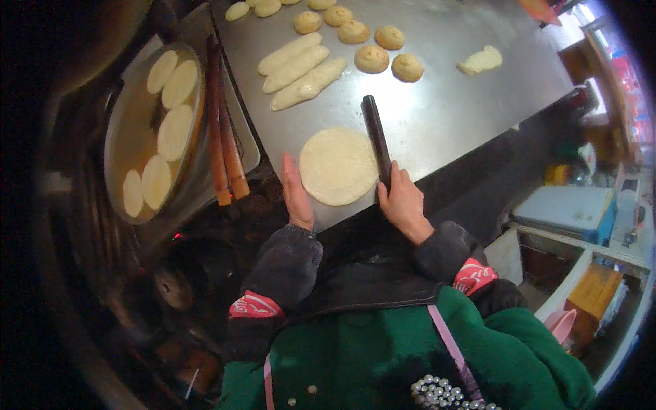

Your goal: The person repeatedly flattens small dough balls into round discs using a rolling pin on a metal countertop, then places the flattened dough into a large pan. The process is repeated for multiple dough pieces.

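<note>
A flat, round sheet of dough lies on the metal worktop, near its front corner. My left hand stands edge-on at the dough's left side, fingers extended and holding nothing; whether it touches the rim I cannot tell. In my right hand is the near end of a dark rolling pin. The pin points away from me along the dough's right edge. Behind the sheet lie three long dough rolls side by side.
Several round dough pieces sit farther back, and a small dough scrap lies to the right. At left, an oval pan holds several flat dough pieces beside two wooden sticks. A shelf unit stands at right.
</note>
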Motion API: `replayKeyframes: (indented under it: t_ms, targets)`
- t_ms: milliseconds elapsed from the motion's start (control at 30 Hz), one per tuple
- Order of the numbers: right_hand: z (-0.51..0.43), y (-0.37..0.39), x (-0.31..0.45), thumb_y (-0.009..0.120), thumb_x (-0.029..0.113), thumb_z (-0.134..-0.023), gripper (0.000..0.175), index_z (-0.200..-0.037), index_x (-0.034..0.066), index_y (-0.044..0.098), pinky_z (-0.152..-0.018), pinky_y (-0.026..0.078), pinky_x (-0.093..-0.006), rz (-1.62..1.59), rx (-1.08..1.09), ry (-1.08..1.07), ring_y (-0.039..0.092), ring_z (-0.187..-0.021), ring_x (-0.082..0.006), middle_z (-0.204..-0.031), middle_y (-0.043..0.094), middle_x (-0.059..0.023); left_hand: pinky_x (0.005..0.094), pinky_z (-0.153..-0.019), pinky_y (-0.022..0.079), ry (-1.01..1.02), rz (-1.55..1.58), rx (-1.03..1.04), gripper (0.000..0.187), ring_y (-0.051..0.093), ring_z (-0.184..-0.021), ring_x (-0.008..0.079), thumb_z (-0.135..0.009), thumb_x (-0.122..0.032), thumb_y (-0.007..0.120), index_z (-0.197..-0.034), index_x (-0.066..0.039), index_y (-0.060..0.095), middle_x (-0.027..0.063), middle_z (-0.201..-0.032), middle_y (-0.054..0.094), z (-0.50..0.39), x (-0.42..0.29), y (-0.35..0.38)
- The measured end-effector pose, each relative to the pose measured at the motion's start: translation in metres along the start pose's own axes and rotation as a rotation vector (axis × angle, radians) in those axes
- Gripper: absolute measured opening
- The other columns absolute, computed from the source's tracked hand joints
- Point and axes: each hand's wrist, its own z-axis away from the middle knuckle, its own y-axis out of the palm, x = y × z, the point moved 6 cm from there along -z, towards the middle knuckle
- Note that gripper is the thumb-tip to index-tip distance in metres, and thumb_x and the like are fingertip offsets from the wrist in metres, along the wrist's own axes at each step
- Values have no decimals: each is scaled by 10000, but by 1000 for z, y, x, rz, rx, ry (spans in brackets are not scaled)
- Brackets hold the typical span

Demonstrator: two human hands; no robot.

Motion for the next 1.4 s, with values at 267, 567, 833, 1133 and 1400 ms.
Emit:
replayKeyframes:
  t_ms: [267,567,833,1133,1400]
  targets:
    - [-29,-43,-53,610,213,-812,452,-1228,77,498,-702,491,-437,128,-72,-245,548,-901,-321,-966,541,-138,365,-1118,208,76,41,-39,551,283,-1347,283,-996,-337,334,-1393,42,288,193,-1444,300,-10,2,-13]
    - [-107,-87,-48,638,69,-728,458,-1181,78,569,-809,456,-420,241,-341,-563,533,-964,-325,-1028,557,-131,408,-910,437,204,-1049,59,287,539,-1037,378,-863,-53,499,-1128,32,568,212,-1104,576,-30,-40,5]
    - [-119,-9,63,597,76,-780,256,-1025,7,571,-792,456,-437,-246,-103,-615,543,-909,-349,-928,586,-164,433,-836,448,103,-968,-84,245,546,-959,364,-776,-42,575,-1013,16,590,182,-1011,584,-33,-32,9]
    - [-151,22,101,611,191,-775,281,-973,-7,585,-816,463,-453,35,361,-348,552,-938,-371,-907,601,-187,380,-773,485,-452,-939,-47,276,617,-883,301,-705,-148,688,-941,-20,621,153,-910,641,-51,-16,4]
    - [-125,6,112,636,231,-741,341,-1001,20,572,-811,407,-491,278,147,-588,559,-953,-313,-902,620,-123,436,-808,465,-317,-1002,-99,333,599,-942,369,-685,-224,730,-945,-43,628,161,-940,639,-43,-42,20]
